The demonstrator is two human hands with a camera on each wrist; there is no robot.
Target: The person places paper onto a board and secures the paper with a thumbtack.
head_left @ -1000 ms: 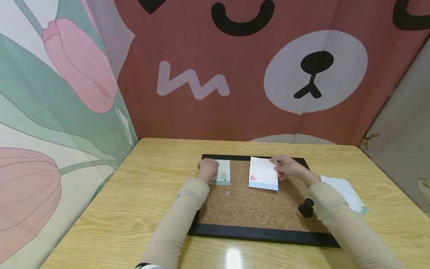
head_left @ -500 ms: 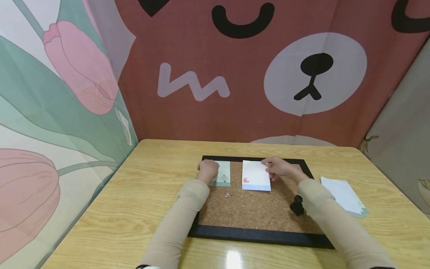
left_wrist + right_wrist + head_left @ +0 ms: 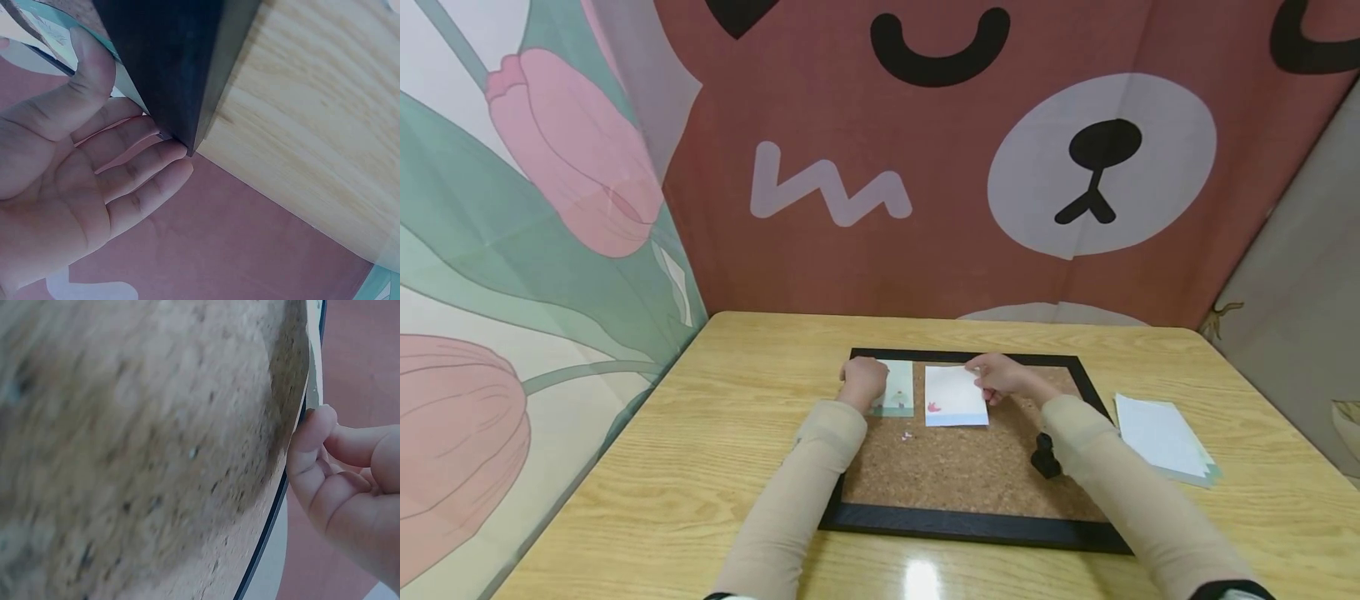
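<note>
White card [image 3: 955, 396], blue along its near edge and with a pink figure in one corner, lay over the cork board [image 3: 947, 471] between the two hands, its far right corner pinched by the thumb and forefinger of the right hand [image 3: 1002, 377]; whether it touched the cork could not be told. The left hand [image 3: 863, 381] had its fingers stretched out, their tips against the outside of the black frame [image 3: 958, 525], and its thumb over a green card [image 3: 901, 387], which lay on the board just right of that hand. Nearer the person than the left hand, a tiny pale piece [image 3: 907, 436] rested on the cork. Well to the right of the right hand, a stack of papers [image 3: 1161, 437] sat on the wooden tabletop [image 3: 737, 383]. Beyond both hands hung a reddish-brown cloth [image 3: 850, 271].
</note>
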